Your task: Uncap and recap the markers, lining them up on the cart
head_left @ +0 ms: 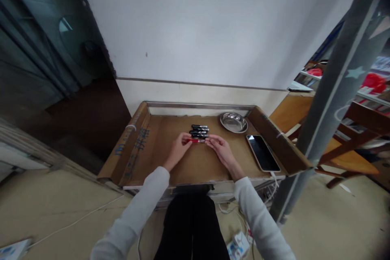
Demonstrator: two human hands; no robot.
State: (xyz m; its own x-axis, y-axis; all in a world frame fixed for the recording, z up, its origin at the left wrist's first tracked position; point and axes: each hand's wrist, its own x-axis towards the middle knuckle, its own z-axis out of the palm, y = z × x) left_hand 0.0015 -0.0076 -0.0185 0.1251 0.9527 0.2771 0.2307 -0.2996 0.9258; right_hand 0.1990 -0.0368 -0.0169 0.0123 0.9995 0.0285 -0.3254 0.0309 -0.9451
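A red pen (196, 140) with a clear section lies level between my two hands, just in front of a row of several black pens (199, 128) on the cardboard-covered table. My left hand (180, 146) pinches its red left end between thumb and fingers. At the opposite end, my right hand (221, 149) has its fingertips closed on the clear part. The black pens lie side by side, pointing left to right, right behind my fingertips.
A round metal dish (234, 122) stands at the back right of the cardboard surface (195, 166). Nearer, a phone (263, 153) lies with a white cable (275, 179) plugged in. Folded cardboard flaps rise at both sides. A metal post (329, 85) and a wooden chair (356, 156) are to the right.
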